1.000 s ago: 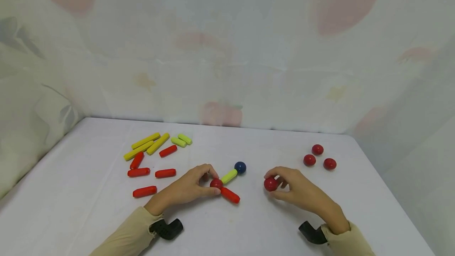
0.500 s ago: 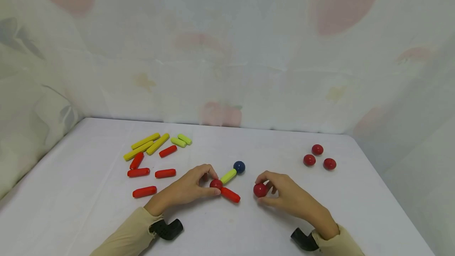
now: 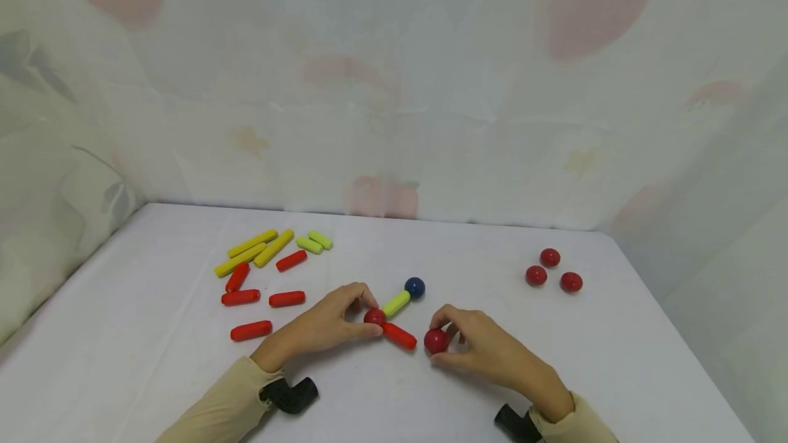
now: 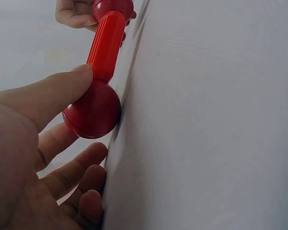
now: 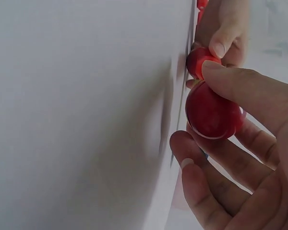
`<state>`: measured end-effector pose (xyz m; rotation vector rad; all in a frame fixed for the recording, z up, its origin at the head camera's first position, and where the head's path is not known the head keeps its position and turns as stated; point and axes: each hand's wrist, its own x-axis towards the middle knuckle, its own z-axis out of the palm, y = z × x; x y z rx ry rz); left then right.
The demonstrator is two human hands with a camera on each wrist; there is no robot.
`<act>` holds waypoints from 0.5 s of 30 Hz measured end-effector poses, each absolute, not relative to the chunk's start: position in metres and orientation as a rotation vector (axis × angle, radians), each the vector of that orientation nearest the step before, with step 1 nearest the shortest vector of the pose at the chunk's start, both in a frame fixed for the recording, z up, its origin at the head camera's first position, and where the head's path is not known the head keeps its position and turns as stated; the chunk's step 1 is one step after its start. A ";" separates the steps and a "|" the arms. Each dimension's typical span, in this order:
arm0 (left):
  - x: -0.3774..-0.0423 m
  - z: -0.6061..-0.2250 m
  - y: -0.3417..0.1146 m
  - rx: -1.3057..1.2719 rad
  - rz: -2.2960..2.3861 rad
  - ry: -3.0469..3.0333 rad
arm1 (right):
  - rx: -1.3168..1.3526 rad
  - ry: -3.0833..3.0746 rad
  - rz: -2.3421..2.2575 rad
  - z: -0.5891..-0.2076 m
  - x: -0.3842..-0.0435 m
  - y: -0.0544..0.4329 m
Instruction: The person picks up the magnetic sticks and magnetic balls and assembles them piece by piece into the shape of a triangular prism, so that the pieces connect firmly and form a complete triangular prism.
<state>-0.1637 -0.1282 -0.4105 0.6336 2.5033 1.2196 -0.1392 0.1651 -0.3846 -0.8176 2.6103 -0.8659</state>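
Note:
My left hand (image 3: 335, 323) pinches a dark red ball (image 4: 93, 111) between thumb and fingers at the middle of the table. From that ball a short red rod (image 3: 399, 336) points toward the front right, and a lime-green rod (image 3: 397, 304) runs toward the back right. A dark blue ball (image 3: 415, 288) sits at the far end of the lime-green rod. My right hand (image 3: 483, 351) pinches a second red ball (image 3: 436, 341), held just right of the red rod's outer end. In the right wrist view this second ball (image 5: 213, 111) shows between thumb and fingers.
Several loose red rods (image 3: 251, 331) lie left of my left hand. Behind them are yellow rods (image 3: 273, 248) and two lime-green rods (image 3: 309, 245). Three red balls (image 3: 536, 275) stand at the back right. A patterned cloth (image 3: 382, 122) hangs behind the white table (image 3: 615, 333).
My right hand has moved left and toward the front with its red ball, closing in on the red rod's end. The left hand and its joined pieces have stayed nearly still.

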 end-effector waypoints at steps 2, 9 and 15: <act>-0.164 -0.411 -0.128 0.638 1.221 2.506 | -0.812 2.598 -0.863 -0.384 -0.139 0.164; -0.165 -0.411 -0.128 0.626 1.221 2.507 | -0.811 2.580 -0.838 -0.384 -0.136 0.160; -0.165 -0.412 -0.128 0.619 1.226 2.501 | -0.839 2.586 -0.838 -0.384 -0.135 0.159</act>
